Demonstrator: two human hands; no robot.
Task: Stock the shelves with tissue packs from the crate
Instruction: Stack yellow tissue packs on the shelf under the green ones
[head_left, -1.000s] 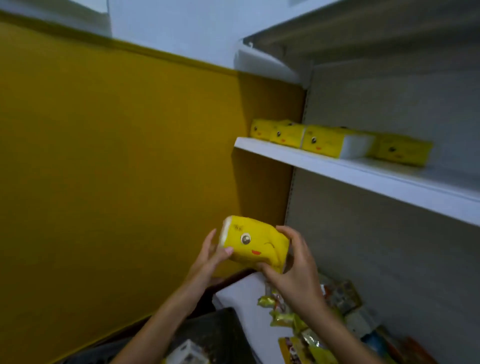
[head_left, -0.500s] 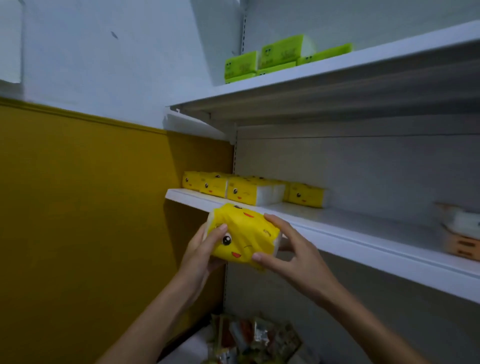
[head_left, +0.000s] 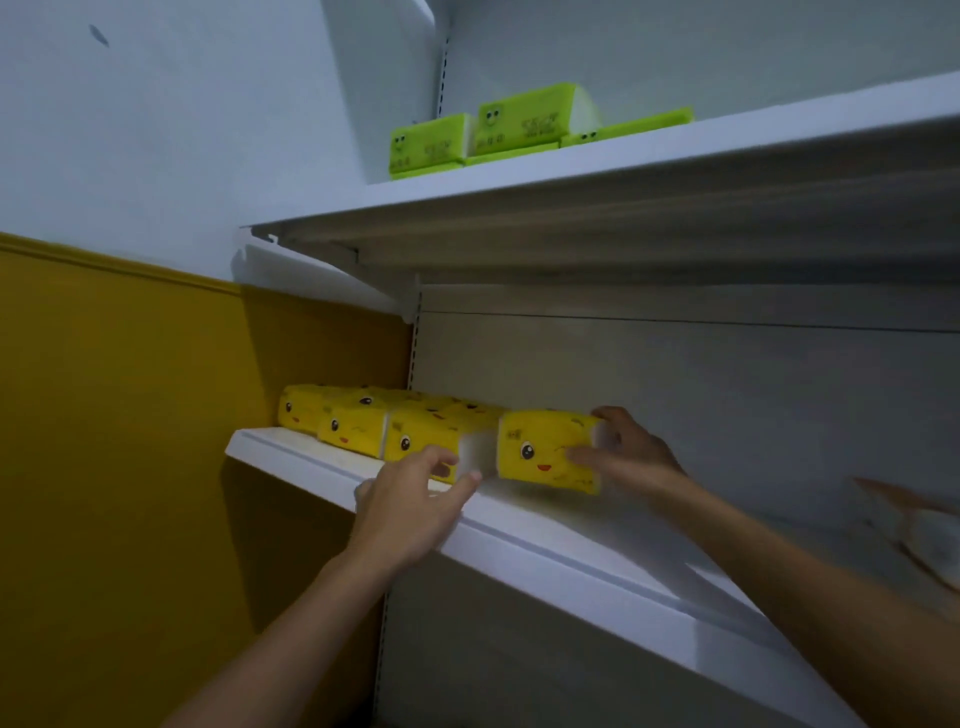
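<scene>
The yellow tissue pack (head_left: 545, 452) wears glossy, crinkled plastic film. The white shelf (head_left: 571, 561) looks like smooth, matt painted metal.

The wall (head_left: 130, 130), left of the fingers (head_left: 470, 477), is pale above and mustard-yellow below. The white lower shelf (head_left: 571, 566) runs beneath the fingers, with the upper shelf (head_left: 675, 148) overhead. Lighting is dim.

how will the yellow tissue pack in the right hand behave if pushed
The yellow tissue pack probably gives softly: its wrapper looks creased beside the right hand. Low and flat-bottomed, it should slide along the shelf, not roll or tip.
</scene>
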